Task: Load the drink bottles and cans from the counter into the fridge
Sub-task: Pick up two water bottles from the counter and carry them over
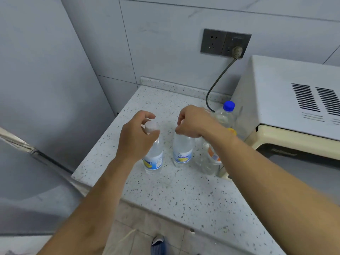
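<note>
Both hands are on bottle tops — the left hand (137, 134) curls around a white-capped bottle (153, 153), the right hand (191, 122) covers its neighbour bottle (183, 150) (cap hidden under the fingers), both standing on the counter (165, 190).

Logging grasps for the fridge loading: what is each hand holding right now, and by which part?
The left hand grips the left bottle around its neck, below the cap. The right hand covers the middle bottle's top; its hold cannot be told.

A cream microwave (287, 107) stands at the right; behind and left of it, a grey wall socket (225, 43) holds a plugged cord (219, 80). A blue slipper (158, 244) shows below, on floor tiles.
</note>
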`<state>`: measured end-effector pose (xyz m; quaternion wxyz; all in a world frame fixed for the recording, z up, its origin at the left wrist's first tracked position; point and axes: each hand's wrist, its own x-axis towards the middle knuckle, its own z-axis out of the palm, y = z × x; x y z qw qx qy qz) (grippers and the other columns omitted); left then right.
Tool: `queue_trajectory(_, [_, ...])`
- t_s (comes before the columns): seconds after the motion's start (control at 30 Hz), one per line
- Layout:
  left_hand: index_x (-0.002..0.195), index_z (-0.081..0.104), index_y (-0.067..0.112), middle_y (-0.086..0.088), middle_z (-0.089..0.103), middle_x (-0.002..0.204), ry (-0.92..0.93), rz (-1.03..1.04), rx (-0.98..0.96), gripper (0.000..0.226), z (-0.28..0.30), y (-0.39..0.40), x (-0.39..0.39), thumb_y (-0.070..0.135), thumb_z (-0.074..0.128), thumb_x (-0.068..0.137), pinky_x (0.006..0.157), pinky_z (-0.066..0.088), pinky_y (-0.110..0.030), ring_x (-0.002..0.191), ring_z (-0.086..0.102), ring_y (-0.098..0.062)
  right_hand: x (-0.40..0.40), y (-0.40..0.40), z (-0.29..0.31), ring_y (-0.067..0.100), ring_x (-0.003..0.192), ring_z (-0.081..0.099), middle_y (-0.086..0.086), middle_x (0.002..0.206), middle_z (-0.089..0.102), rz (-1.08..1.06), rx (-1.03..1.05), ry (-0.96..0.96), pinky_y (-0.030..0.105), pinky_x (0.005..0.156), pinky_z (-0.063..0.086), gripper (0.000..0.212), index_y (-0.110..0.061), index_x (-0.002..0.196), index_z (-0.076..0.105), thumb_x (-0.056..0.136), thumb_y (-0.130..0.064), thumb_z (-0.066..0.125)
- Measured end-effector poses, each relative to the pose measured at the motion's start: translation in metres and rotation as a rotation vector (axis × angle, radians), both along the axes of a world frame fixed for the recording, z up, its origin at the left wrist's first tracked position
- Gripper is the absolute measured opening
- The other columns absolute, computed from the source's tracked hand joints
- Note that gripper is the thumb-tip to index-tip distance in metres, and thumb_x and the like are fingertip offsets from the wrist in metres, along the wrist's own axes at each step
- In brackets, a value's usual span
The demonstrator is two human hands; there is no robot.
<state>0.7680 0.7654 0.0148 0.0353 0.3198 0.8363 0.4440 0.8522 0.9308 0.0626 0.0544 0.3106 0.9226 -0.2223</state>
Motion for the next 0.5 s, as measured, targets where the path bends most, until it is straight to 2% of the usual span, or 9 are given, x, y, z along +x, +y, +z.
queue_trajectory(0.07, [0.113, 0.06, 0.029, 0.019, 0.06, 0.104, 0.031, 0.006, 0.052, 0.035, -0.01, -0.006, 0.004, 0.03, 0.075, 0.082, 0.067, 0.041, -0.009, 0.082, 0.055, 0.001, 0.009, -0.007, -0.012, 0.024, 0.096, 0.063, 0.002, 0.099, 0.065, -0.082, -0.04, 0.141, 0.027, 0.062, 0.044, 0.016, -0.017, 0.093, 0.065, 0.079, -0.023, 0.07])
queue_trajectory(0.17, [0.117, 0.055, 0.032, 0.016, 0.059, 0.11, -0.09, 0.025, 0.075, 0.043, -0.036, -0.014, 0.009, 0.049, 0.071, 0.082, 0.081, 0.049, -0.028, 0.101, 0.054, -0.01, 0.024, -0.021, -0.047, 0.024, 0.098, 0.056, 0.005, 0.104, 0.061, -0.265, -0.044, 0.416, 0.035, 0.082, 0.047, 0.031, -0.018, 0.1, 0.062, 0.078, -0.036, 0.076])
queue_trajectory(0.2, [0.117, 0.052, 0.034, 0.018, 0.058, 0.11, -0.149, 0.031, 0.082, 0.048, -0.046, -0.017, 0.012, 0.055, 0.071, 0.079, 0.083, 0.048, -0.029, 0.102, 0.053, -0.007, 0.029, -0.027, -0.061, 0.023, 0.1, 0.055, 0.003, 0.103, 0.06, -0.33, -0.058, 0.519, 0.036, 0.085, 0.046, 0.039, -0.018, 0.103, 0.061, 0.076, -0.041, 0.078])
queue_trajectory(0.27, [0.12, 0.042, 0.048, 0.031, 0.053, 0.111, -0.225, 0.019, 0.099, 0.061, -0.065, -0.021, 0.016, 0.063, 0.073, 0.07, 0.079, 0.045, -0.022, 0.101, 0.051, 0.01, 0.038, -0.041, -0.086, 0.018, 0.103, 0.052, -0.007, 0.105, 0.056, -0.419, -0.122, 0.681, 0.032, 0.089, 0.044, 0.054, -0.02, 0.111, 0.058, 0.071, -0.045, 0.083])
queue_trajectory(0.33, [0.116, 0.029, 0.066, 0.049, 0.043, 0.113, -0.293, 0.029, 0.111, 0.075, -0.081, -0.024, 0.02, 0.068, 0.077, 0.058, 0.075, 0.04, -0.014, 0.103, 0.044, 0.026, 0.043, -0.051, -0.11, 0.008, 0.11, 0.046, -0.015, 0.115, 0.049, -0.446, -0.201, 0.738, 0.023, 0.094, 0.039, 0.071, -0.024, 0.126, 0.05, 0.068, -0.041, 0.087])
queue_trajectory(0.37, [0.116, 0.025, 0.07, 0.053, 0.04, 0.112, -0.328, 0.045, 0.105, 0.082, -0.089, -0.025, 0.019, 0.068, 0.079, 0.054, 0.073, 0.039, -0.012, 0.102, 0.042, 0.03, 0.043, -0.054, -0.121, 0.004, 0.112, 0.045, -0.016, 0.12, 0.048, -0.455, -0.245, 0.757, 0.021, 0.096, 0.038, 0.077, -0.027, 0.131, 0.045, 0.068, -0.037, 0.088])
queue_trajectory(0.43, [0.116, 0.023, 0.067, 0.052, 0.042, 0.108, -0.39, 0.054, 0.086, 0.089, -0.106, -0.028, 0.018, 0.064, 0.083, 0.05, 0.067, 0.042, -0.009, 0.098, 0.047, 0.028, 0.044, -0.056, -0.141, 0.0, 0.108, 0.05, -0.017, 0.121, 0.051, -0.502, -0.342, 0.772, 0.017, 0.092, 0.042, 0.079, -0.032, 0.13, 0.041, 0.067, -0.031, 0.089])
queue_trajectory(0.5, [0.113, 0.026, 0.062, 0.043, 0.05, 0.106, -0.457, 0.036, 0.1, 0.087, -0.122, -0.033, 0.018, 0.056, 0.087, 0.051, 0.06, 0.048, -0.01, 0.095, 0.056, 0.019, 0.046, -0.059, -0.156, -0.005, 0.103, 0.055, -0.023, 0.113, 0.053, -0.566, -0.425, 0.745, 0.012, 0.08, 0.045, 0.076, -0.038, 0.122, 0.039, 0.067, -0.028, 0.089])
